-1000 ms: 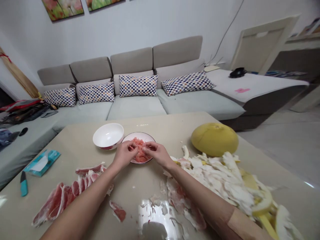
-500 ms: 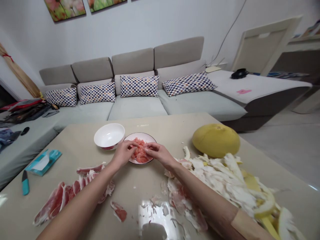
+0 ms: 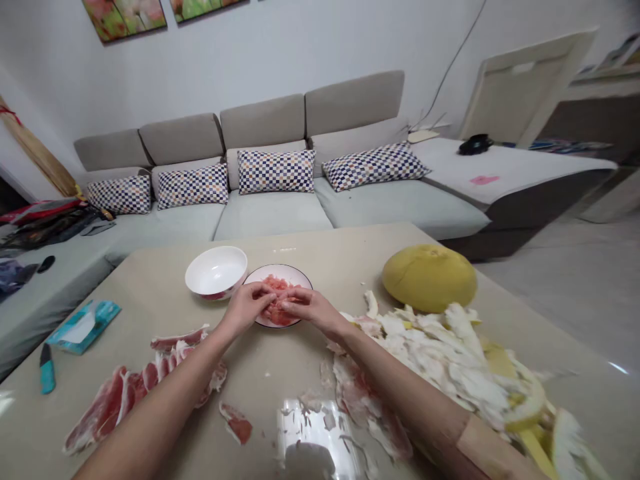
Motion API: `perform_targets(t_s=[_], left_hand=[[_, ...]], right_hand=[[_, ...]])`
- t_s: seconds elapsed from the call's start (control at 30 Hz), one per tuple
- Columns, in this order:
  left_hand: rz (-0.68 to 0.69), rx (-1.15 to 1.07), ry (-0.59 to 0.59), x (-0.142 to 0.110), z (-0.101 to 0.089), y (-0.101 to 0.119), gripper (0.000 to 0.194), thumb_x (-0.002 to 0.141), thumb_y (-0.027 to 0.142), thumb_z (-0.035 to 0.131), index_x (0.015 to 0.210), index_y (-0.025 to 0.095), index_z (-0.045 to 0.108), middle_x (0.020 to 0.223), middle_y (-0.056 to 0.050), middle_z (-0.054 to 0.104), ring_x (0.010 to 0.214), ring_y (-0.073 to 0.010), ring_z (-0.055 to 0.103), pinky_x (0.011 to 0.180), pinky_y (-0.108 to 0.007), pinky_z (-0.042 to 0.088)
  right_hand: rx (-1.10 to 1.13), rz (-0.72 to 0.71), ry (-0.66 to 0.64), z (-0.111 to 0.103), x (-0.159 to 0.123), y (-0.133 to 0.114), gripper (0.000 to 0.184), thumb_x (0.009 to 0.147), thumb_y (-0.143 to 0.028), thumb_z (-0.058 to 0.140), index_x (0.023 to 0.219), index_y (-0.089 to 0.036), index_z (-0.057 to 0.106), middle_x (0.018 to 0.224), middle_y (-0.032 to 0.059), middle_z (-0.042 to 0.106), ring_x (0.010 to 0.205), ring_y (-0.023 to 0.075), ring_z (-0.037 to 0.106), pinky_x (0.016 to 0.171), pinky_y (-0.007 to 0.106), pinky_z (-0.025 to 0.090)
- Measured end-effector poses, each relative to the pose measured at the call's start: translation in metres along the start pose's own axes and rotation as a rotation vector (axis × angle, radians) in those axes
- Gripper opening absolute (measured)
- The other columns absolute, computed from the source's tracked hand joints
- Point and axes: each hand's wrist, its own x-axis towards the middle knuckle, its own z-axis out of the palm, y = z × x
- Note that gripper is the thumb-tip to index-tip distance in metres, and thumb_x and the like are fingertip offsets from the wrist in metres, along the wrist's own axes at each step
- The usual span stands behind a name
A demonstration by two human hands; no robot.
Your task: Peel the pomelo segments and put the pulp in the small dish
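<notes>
Pulp (image 3: 281, 315) on plate (image 3: 301, 275), axis dir. unclear

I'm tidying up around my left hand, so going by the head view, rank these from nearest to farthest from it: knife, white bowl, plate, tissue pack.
From the left hand:
1. Plate, directly under the fingers
2. White bowl, just beyond the hand
3. Tissue pack, off to the left
4. Knife, at far left

From my end, I see the right hand's fingertips (image 3: 283, 301) have come in closer to the left hand (image 3: 246, 308), so the gap between the two has narrowed. The right hand (image 3: 317, 312) now covers more of the red pulp (image 3: 278, 281) beneath its fingers.
</notes>
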Motion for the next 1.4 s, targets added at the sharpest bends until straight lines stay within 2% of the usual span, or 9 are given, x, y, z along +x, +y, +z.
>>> perform_targets(t_s=[0.17,0.4,0.47,0.6,0.8,1.1,1.27,1.4], left_hand=[[0.045,0.062,0.082,0.001,0.002,0.000,0.009,0.073,0.025,0.065,0.069,0.019,0.069,0.076,-0.002,0.069,0.070,-0.0159,0.061,0.067,-0.026,0.049],[-0.047,-0.005,0.136,0.006,-0.001,-0.016,0.019,0.080,0.036,0.055,0.077,0.018,0.059,0.066,0.000,0.063,0.048,-0.0122,0.056,0.044,-0.022,0.043],[-0.066,-0.036,0.107,0.005,-0.003,-0.017,0.022,0.080,0.039,0.056,0.076,0.018,0.058,0.062,0.001,0.062,0.047,-0.0129,0.057,0.043,-0.022,0.043],[-0.090,-0.108,-0.006,-0.001,0.000,-0.013,0.024,0.079,0.040,0.058,0.071,0.017,0.059,0.054,0.000,0.061,0.049,-0.0152,0.061,0.046,-0.025,0.049],[-0.086,-0.157,-0.019,-0.008,0.004,-0.006,0.022,0.077,0.035,0.060,0.085,0.015,0.065,0.072,-0.004,0.069,0.055,-0.0153,0.064,0.058,-0.029,0.055],[-0.019,0.033,-0.023,-0.014,-0.002,0.004,0.022,0.077,0.029,0.062,0.088,0.016,0.076,0.075,-0.006,0.074,0.061,-0.0169,0.066,0.060,-0.026,0.051],[0.055,0.147,-0.023,-0.014,-0.002,0.008,0.018,0.078,0.024,0.061,0.084,0.018,0.077,0.072,-0.004,0.073,0.057,-0.0142,0.062,0.056,-0.023,0.046],[0.132,0.228,-0.005,-0.013,0.000,0.009,0.017,0.078,0.020,0.059,0.080,0.018,0.076,0.073,-0.004,0.072,0.063,-0.0145,0.061,0.060,-0.023,0.044]], right_hand=[[-0.037,0.012,-0.006,0.003,0.002,0.002,0.032,0.069,-0.045,0.074,0.084,-0.017,0.072,0.088,0.0053,0.072,0.087,0.0215,0.066,0.084,0.035,0.048],[-0.087,0.013,0.020,-0.004,0.003,0.005,0.031,0.068,-0.043,0.074,0.079,-0.015,0.072,0.078,0.0055,0.072,0.078,0.0206,0.066,0.078,0.035,0.049],[-0.097,0.000,0.041,-0.006,0.003,0.005,0.031,0.068,-0.043,0.074,0.082,-0.016,0.072,0.084,0.0062,0.072,0.082,0.0213,0.066,0.080,0.035,0.049],[-0.117,-0.040,0.104,-0.008,0.004,0.003,0.029,0.065,-0.040,0.076,0.082,-0.018,0.072,0.108,0.0083,0.068,0.096,0.0226,0.064,0.088,0.036,0.046],[-0.095,-0.031,0.069,-0.007,0.003,0.000,0.030,0.069,-0.042,0.074,0.087,-0.018,0.070,0.087,0.0049,0.071,0.083,0.0199,0.066,0.080,0.034,0.049],[-0.060,-0.037,0.017,-0.003,0.000,-0.005,0.032,0.069,-0.043,0.074,0.086,-0.017,0.070,0.089,0.0055,0.070,0.084,0.0190,0.064,0.081,0.033,0.049],[-0.067,-0.030,0.009,-0.003,0.000,-0.006,0.030,0.069,-0.042,0.075,0.084,-0.017,0.069,0.086,0.0046,0.069,0.080,0.0179,0.064,0.078,0.032,0.049],[-0.077,-0.027,0.011,-0.003,0.000,-0.007,0.032,0.068,-0.044,0.075,0.084,-0.016,0.070,0.085,0.0048,0.069,0.079,0.0178,0.063,0.077,0.032,0.049]])
